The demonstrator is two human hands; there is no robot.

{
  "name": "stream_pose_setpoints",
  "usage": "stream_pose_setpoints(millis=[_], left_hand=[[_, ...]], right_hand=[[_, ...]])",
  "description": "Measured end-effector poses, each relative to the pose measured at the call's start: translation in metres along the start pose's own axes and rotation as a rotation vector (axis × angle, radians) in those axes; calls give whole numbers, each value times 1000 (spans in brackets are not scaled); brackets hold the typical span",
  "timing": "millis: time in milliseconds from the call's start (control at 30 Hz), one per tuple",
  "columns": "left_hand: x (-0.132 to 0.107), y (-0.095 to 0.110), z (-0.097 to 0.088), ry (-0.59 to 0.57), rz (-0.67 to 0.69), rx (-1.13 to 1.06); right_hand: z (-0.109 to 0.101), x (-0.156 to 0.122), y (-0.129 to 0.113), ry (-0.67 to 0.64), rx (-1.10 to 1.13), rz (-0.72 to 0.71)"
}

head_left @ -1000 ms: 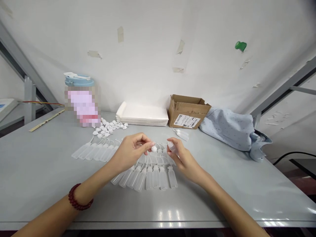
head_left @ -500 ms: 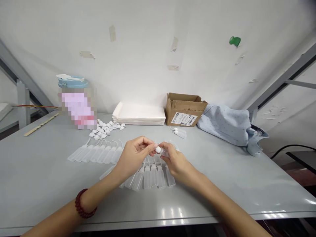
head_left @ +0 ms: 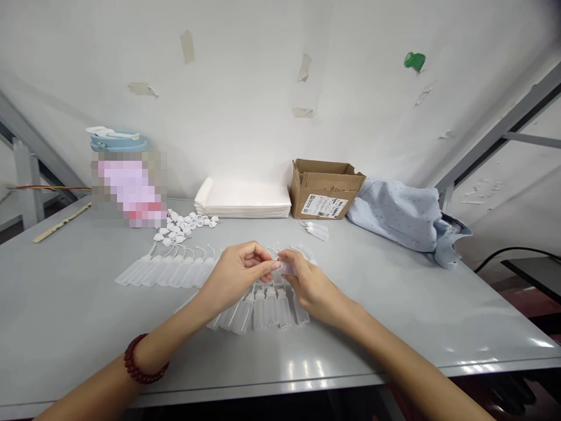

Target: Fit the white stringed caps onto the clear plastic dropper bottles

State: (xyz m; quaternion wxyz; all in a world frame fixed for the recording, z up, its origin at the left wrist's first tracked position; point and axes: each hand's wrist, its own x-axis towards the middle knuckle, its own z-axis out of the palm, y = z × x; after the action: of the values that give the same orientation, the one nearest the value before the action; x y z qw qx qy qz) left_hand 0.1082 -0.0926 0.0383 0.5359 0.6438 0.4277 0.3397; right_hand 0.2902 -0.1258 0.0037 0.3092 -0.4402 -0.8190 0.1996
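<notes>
My left hand point(head_left: 239, 275) and my right hand point(head_left: 307, 283) meet above the middle of the grey table point(head_left: 65, 292). The left fingers pinch a small white cap, mostly hidden by the fingertips. The right hand grips a small clear plastic bottle point(head_left: 287, 268), and the cap sits at its neck. Under my hands lies a row of several clear bottles point(head_left: 267, 307) with thin tubes. A second row of the same bottles point(head_left: 166, 272) lies to the left. A heap of loose white caps point(head_left: 182, 225) sits behind that row.
At the back stand a blue-lidded jug point(head_left: 118, 178), a stack of white sheets point(head_left: 243, 199) and an open cardboard box point(head_left: 324, 187). Two more bottles point(head_left: 315, 229) lie before the box. A light blue cloth point(head_left: 398, 213) lies right. A red bead bracelet point(head_left: 142, 365) rings my left wrist.
My hands have come together: the left hand's cap, apart from the bottle a second ago, now sits against the bottle's neck. The view has shifted slightly.
</notes>
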Motion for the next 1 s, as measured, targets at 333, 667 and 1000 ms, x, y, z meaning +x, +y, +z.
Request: stream_pose_setpoints(millis=[333, 667, 1000], left_hand=[[-3, -5, -2, 0, 171, -94], [-4, 2, -6, -22, 93, -30], [-7, -6, -4, -30, 299, -12]], right_hand=[[-12, 4, -14, 69, 256, 147], [-8, 1, -18, 77, 299, 113], [-12, 2, -18, 107, 396, 162]])
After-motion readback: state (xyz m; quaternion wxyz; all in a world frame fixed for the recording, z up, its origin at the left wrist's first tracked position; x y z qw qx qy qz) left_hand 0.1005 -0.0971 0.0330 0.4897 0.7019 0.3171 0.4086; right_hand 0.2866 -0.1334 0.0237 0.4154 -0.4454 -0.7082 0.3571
